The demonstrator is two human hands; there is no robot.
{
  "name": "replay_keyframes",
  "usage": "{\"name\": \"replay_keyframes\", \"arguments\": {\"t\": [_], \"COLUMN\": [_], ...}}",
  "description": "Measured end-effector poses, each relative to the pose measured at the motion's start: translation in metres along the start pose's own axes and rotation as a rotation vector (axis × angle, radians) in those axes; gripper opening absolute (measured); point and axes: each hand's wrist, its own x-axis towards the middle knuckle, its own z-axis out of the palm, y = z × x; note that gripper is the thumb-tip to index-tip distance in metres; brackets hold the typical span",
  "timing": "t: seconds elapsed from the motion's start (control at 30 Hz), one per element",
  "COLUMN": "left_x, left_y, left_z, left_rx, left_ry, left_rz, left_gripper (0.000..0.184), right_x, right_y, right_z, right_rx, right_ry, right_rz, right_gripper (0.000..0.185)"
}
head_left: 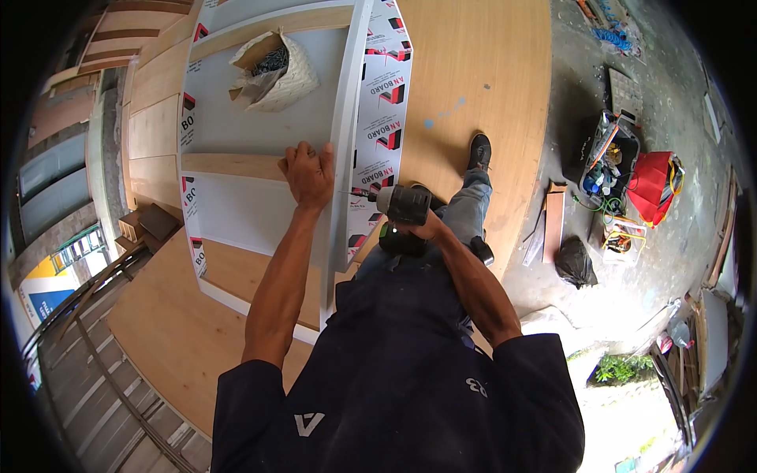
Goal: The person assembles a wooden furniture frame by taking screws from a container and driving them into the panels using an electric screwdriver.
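Note:
My right hand (426, 228) is wrapped round the grip of a black and grey power drill (403, 204). The drill points left, its bit at the outer face of a white panel edge (341, 173) on a cabinet frame. My left hand (308, 175) rests at the inner side of that edge, beside a wooden divider (236, 164), its fingers curled; what they hold, if anything, is hidden. Within the upper compartment of the frame lies an open paper sack (288, 79) with dark screws or nails inside. Film printed with red and black logos (386, 110) covers the frame's side.
Under the frame is a large wooden board (473, 71). To the right on the concrete floor stand a black tool crate (611, 162), a red bag (653, 185), a black plastic bag (576, 262) and some board offcuts (555, 225). Plywood panels (154, 142) stand at the left.

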Motion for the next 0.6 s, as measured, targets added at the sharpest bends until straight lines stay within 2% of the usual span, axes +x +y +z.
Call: {"name": "replay_keyframes", "arguments": {"t": [0.6], "left_x": [-0.0004], "left_y": [-0.004], "left_z": [0.0034], "left_rx": [0.013], "left_ry": [-0.005], "left_rz": [-0.015], "left_gripper": [0.054], "right_x": [0.0087], "right_y": [0.012], "right_z": [0.0025], "right_rx": [-0.039], "right_ry": [-0.037], "right_rz": [-0.008], "right_gripper": [0.028]}}
